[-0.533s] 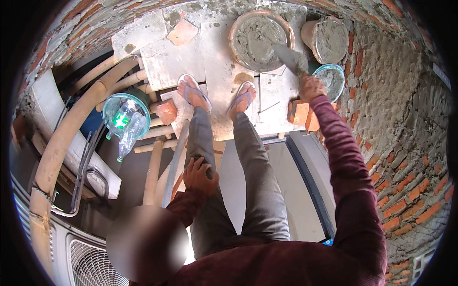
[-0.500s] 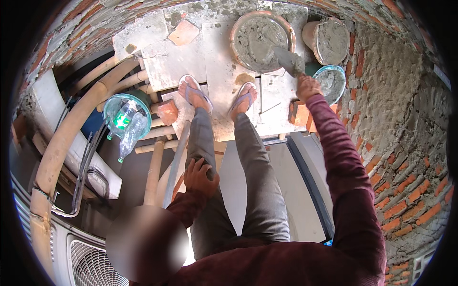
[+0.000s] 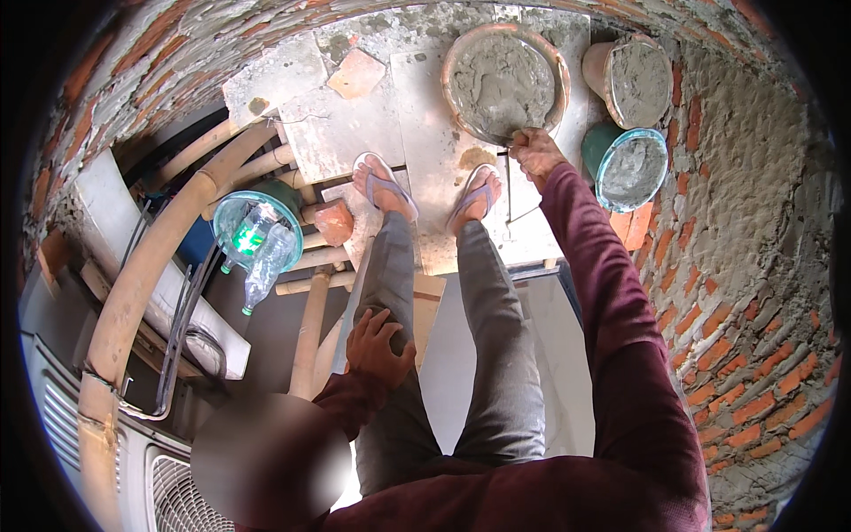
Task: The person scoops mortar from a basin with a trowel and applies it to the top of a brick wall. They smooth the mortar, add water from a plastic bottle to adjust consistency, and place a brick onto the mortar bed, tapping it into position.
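Observation:
My right hand point(image 3: 537, 155) is closed on the trowel handle at the near rim of a round clay-coloured pan point(image 3: 453, 74) of grey mortar point(image 3: 504, 77); the blade is mostly hidden. To the right stand a pale bucket of mortar point(image 3: 635, 82) and a teal bucket point(image 3: 607, 167) with grey, wet-looking contents. My left hand point(image 3: 379, 348) rests on my left knee with its fingers curled round it. My sandalled feet point(image 3: 383, 186) are on pale boards point(image 3: 324, 146) below the pan.
Bamboo poles point(image 3: 124, 310) run along the left, beside a teal bucket with plastic bottles point(image 3: 257, 239) and an outdoor fan unit point(image 3: 168, 479). Broken tile pieces point(image 3: 355, 73) and loose bricks point(image 3: 634, 226) lie on the platform. Rough brick walls point(image 3: 745, 381) curve around.
My right hand has moved left and upward to the pan's rim, and the trowel blade that showed is now mostly out of sight. The whole view has shifted slightly rightward and down.

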Tool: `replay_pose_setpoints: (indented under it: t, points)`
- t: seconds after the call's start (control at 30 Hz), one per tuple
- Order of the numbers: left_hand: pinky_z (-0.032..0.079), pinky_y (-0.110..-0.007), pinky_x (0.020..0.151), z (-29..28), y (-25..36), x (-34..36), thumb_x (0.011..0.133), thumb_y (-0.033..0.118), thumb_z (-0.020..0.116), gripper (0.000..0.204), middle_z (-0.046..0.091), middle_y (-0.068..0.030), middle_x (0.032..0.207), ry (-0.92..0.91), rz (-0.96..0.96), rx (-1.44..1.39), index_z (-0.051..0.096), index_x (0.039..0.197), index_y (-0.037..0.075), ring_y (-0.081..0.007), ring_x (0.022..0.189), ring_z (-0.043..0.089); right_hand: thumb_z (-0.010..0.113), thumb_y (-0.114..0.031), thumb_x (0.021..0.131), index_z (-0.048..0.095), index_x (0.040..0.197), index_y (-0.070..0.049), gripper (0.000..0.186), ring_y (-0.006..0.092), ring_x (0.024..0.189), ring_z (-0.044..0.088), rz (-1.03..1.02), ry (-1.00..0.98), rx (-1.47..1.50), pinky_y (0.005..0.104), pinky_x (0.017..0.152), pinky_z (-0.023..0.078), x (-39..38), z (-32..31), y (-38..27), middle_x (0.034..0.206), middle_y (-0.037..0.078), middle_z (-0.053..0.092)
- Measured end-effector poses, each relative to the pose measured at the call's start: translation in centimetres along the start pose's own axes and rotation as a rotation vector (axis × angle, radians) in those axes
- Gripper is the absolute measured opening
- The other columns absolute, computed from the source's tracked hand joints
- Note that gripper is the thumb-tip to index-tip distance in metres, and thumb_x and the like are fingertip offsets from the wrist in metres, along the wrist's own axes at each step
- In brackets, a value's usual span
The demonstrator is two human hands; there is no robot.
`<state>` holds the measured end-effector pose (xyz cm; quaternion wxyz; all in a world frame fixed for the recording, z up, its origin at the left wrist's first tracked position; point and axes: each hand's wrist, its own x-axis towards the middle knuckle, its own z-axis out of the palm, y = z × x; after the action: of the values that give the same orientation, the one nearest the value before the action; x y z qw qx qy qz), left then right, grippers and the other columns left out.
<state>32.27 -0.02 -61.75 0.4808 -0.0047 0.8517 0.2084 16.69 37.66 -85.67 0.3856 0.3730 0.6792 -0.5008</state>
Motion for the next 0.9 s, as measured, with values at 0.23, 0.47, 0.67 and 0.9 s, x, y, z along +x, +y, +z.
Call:
replay_pose_setpoints:
  t: [0.23, 0.47, 0.67, 0.9]
  points:
    - [0.035, -0.047, 0.110, -0.7, 0.4, 0.2, 0.071, 0.028, 0.074, 0.035, 0.055, -0.0111, 0.133, -0.020, 0.005, 0.011, 0.068, 0.102, 0.011, -0.0363, 0.133, 0.041, 0.065, -0.004, 0.076, 0.057, 0.085, 0.002, 0.013, 0.0193, 0.064, 0.057, -0.262, 0.082, -0.109, 0.0338, 0.060, 0.047, -0.2, 0.7, 0.5, 0.071, 0.005, 0.057]
    - [0.037, -0.048, 0.108, -1.1, 0.7, 0.3, 0.072, 0.026, 0.074, 0.034, 0.055, -0.0131, 0.132, -0.005, 0.026, 0.039, 0.067, 0.102, 0.011, -0.0376, 0.132, 0.042, 0.063, 0.002, 0.078, 0.055, 0.086, -0.007, 0.014, 0.0062, 0.048, 0.042, -0.106, -0.061, 0.271, 0.0265, 0.041, 0.033, -1.1, -0.6, 2.7, 0.065, -0.005, 0.046]
    - [0.037, -0.045, 0.108, -0.6, 1.7, 0.4, 0.072, 0.026, 0.074, 0.033, 0.055, -0.0129, 0.132, 0.093, 0.056, 0.003, 0.068, 0.100, 0.010, -0.0351, 0.128, 0.047, 0.060, 0.004, 0.077, 0.055, 0.088, -0.007, 0.017, 0.0040, 0.057, 0.040, -0.167, 0.005, 0.149, 0.0229, 0.050, 0.036, -5.5, -4.8, 3.1, 0.071, -0.006, 0.044]
    - [0.035, -0.043, 0.109, 2.1, 1.3, -1.8, 0.085, 0.033, 0.065, 0.058, 0.051, -0.0252, 0.132, 0.434, 0.036, -0.353, 0.051, 0.128, -0.002, -0.0404, 0.125, 0.046, 0.064, -0.009, 0.075, 0.056, 0.091, -0.001, 0.020, 0.0172, 0.065, 0.049, -0.470, 0.001, -0.474, 0.0334, 0.062, 0.044, -26.3, -11.6, -6.8, 0.073, 0.005, 0.052]
